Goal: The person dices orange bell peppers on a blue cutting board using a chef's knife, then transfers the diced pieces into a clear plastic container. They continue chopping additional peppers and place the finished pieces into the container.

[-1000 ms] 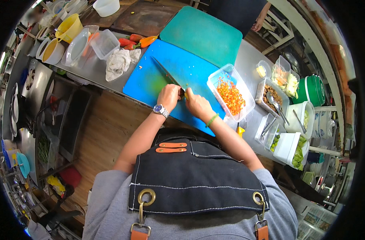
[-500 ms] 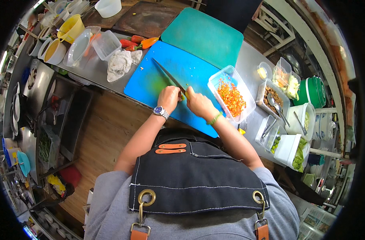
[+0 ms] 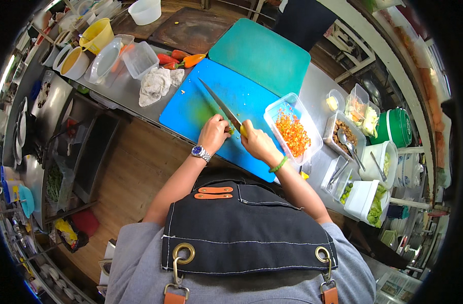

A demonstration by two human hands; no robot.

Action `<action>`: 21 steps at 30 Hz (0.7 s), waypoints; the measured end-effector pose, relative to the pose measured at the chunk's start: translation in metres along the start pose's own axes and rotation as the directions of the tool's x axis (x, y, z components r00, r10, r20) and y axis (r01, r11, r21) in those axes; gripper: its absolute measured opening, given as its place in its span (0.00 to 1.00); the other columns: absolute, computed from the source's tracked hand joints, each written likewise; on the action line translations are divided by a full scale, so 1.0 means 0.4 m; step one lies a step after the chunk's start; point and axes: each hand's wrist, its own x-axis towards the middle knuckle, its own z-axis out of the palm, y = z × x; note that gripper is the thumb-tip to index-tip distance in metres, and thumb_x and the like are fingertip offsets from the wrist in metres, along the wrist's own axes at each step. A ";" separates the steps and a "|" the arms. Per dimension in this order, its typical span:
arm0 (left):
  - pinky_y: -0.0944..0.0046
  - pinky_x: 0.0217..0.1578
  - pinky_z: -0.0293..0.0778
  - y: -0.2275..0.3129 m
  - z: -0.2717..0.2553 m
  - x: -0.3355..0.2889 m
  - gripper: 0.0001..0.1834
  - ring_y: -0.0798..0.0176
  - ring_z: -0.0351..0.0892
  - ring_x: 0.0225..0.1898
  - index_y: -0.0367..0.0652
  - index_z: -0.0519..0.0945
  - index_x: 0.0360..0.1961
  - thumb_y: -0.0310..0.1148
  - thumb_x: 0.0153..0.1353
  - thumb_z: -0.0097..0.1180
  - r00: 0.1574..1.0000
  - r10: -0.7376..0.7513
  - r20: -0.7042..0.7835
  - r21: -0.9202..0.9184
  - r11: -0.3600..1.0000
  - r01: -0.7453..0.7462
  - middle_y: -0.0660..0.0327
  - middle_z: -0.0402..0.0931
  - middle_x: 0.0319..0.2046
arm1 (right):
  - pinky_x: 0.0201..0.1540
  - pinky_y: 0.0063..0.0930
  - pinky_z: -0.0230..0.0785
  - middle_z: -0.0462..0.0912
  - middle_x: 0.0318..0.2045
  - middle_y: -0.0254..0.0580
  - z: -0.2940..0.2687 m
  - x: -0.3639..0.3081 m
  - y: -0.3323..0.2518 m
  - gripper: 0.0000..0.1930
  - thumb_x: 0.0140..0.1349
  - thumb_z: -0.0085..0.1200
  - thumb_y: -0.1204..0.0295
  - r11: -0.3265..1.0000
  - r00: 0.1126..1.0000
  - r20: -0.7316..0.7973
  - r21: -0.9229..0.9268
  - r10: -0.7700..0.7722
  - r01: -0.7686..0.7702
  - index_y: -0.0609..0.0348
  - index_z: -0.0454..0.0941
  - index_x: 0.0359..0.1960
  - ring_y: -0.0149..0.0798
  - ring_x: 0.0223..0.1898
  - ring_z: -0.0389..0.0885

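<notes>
My right hand (image 3: 259, 144) is closed round the yellow handle of a long kitchen knife (image 3: 219, 101). Its blade points away and to the left over a blue cutting board (image 3: 183, 114). Beside the blade, my left hand (image 3: 214, 135) has its fingers bent at the board, pinching a small green piece (image 3: 231, 131) that they mostly cover. Scattered bits lie on the blue surface. Just right of the knife hand, a clear plastic container (image 3: 317, 133) holds diced orange-red pepper (image 3: 294, 134), with part of the container over the board.
Beyond lies a green cutting board (image 3: 262, 53). Red and orange peppers (image 3: 193, 61) and a crumpled cloth (image 3: 158, 86) sit to the left, near tubs and a yellow bucket (image 3: 97, 36). At right are a container of brown food with a spoon (image 3: 347, 142), white tubs (image 3: 363, 202) and a green-lidded container (image 3: 394, 126).
The whole view has shifted slightly, so things sit lower in the picture. The knife and my right hand are a little farther from my left fingers.
</notes>
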 end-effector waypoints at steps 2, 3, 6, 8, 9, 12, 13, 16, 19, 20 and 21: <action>0.50 0.39 0.77 0.001 -0.004 -0.006 0.08 0.46 0.81 0.35 0.36 0.82 0.26 0.23 0.45 0.71 1.000 -0.007 0.013 0.055 0.998 0.007 0.51 0.79 0.35 | 0.35 0.64 0.73 0.82 0.28 0.65 -0.003 -0.026 -0.007 0.13 0.68 0.47 0.66 1.000 0.999 0.035 -0.025 0.019 -0.018 0.58 0.61 0.46 0.69 0.32 0.82; 0.50 0.38 0.76 -0.005 0.003 -0.003 0.08 0.46 0.81 0.34 0.36 0.82 0.26 0.22 0.44 0.71 1.000 -0.016 0.005 0.070 0.997 0.015 0.50 0.80 0.33 | 0.34 0.64 0.74 0.82 0.27 0.65 -0.009 -0.036 -0.014 0.13 0.68 0.48 0.67 0.998 0.998 0.056 -0.048 0.038 -0.035 0.58 0.61 0.46 0.68 0.31 0.83; 0.50 0.38 0.76 -0.009 0.003 0.004 0.08 0.45 0.81 0.34 0.37 0.82 0.26 0.22 0.43 0.71 0.999 -0.030 0.014 0.077 0.997 0.029 0.50 0.79 0.32 | 0.31 0.61 0.75 0.83 0.26 0.63 0.010 -0.048 -0.027 0.12 0.67 0.48 0.67 0.995 0.999 0.032 -0.097 0.033 -0.030 0.59 0.62 0.46 0.65 0.29 0.84; 0.49 0.38 0.76 -0.006 0.001 0.011 0.08 0.45 0.81 0.34 0.36 0.82 0.26 0.22 0.43 0.70 0.999 -0.027 0.036 0.043 0.999 0.026 0.49 0.79 0.30 | 0.29 0.60 0.76 0.83 0.25 0.63 0.094 -0.029 0.005 0.12 0.68 0.47 0.68 0.993 0.998 0.002 -0.103 0.058 -0.058 0.59 0.62 0.46 0.65 0.28 0.84; 0.49 0.38 0.76 -0.005 0.001 0.011 0.08 0.45 0.81 0.34 0.36 0.83 0.25 0.22 0.43 0.70 0.999 -0.029 0.046 0.026 0.999 0.028 0.49 0.79 0.30 | 0.29 0.59 0.76 0.83 0.24 0.61 0.124 -0.007 0.019 0.11 0.68 0.46 0.68 0.996 0.998 -0.059 -0.084 0.018 -0.023 0.59 0.63 0.46 0.64 0.28 0.84; 0.49 0.39 0.76 -0.020 0.009 0.016 0.07 0.45 0.81 0.34 0.36 0.82 0.24 0.22 0.43 0.70 0.998 -0.017 0.068 0.027 1.000 0.015 0.49 0.79 0.30 | 0.29 0.58 0.77 0.83 0.23 0.60 0.086 0.058 -0.002 0.11 0.68 0.46 0.68 0.994 0.997 -0.070 -0.102 -0.040 0.032 0.58 0.63 0.46 0.64 0.27 0.84; 0.49 0.39 0.76 -0.021 0.009 0.016 0.07 0.45 0.81 0.34 0.36 0.82 0.24 0.22 0.44 0.70 0.999 -0.009 0.049 0.046 0.999 0.007 0.49 0.80 0.29 | 0.28 0.58 0.77 0.82 0.22 0.58 0.081 0.062 0.003 0.13 0.66 0.49 0.68 0.990 0.990 -0.115 -0.127 -0.082 0.067 0.58 0.64 0.48 0.63 0.26 0.84; 0.50 0.39 0.77 -0.017 0.003 0.006 0.06 0.45 0.81 0.34 0.37 0.82 0.24 0.22 0.45 0.69 0.998 -0.051 0.035 0.072 0.996 0.048 0.51 0.80 0.29 | 0.27 0.57 0.77 0.83 0.22 0.58 0.058 -0.003 -0.044 0.15 0.65 0.51 0.68 0.985 0.999 -0.049 -0.174 0.001 -0.009 0.58 0.64 0.49 0.61 0.25 0.84; 0.49 0.39 0.77 -0.014 0.005 0.006 0.05 0.45 0.81 0.35 0.37 0.82 0.25 0.22 0.46 0.68 1.000 0.001 0.009 0.028 1.000 -0.002 0.51 0.80 0.30 | 0.28 0.63 0.74 0.82 0.22 0.63 0.127 0.017 -0.007 0.14 0.65 0.50 0.68 0.997 0.996 -0.084 -0.082 -0.007 0.000 0.57 0.62 0.49 0.67 0.25 0.83; 0.49 0.38 0.77 -0.016 0.007 0.005 0.05 0.44 0.81 0.35 0.38 0.82 0.25 0.23 0.47 0.67 1.000 0.020 0.000 0.028 0.999 -0.020 0.50 0.80 0.30 | 0.28 0.64 0.74 0.82 0.22 0.63 0.124 0.037 -0.002 0.14 0.66 0.50 0.68 0.997 0.995 -0.098 -0.068 -0.034 0.028 0.57 0.62 0.49 0.67 0.25 0.82; 0.48 0.38 0.77 -0.016 0.011 0.004 0.04 0.44 0.81 0.35 0.38 0.82 0.25 0.23 0.48 0.66 0.999 0.039 -0.009 0.027 0.999 -0.039 0.50 0.79 0.30 | 0.29 0.64 0.74 0.82 0.22 0.64 0.115 0.042 0.010 0.14 0.66 0.49 0.68 0.997 0.994 -0.094 -0.069 -0.051 0.045 0.57 0.62 0.49 0.68 0.25 0.82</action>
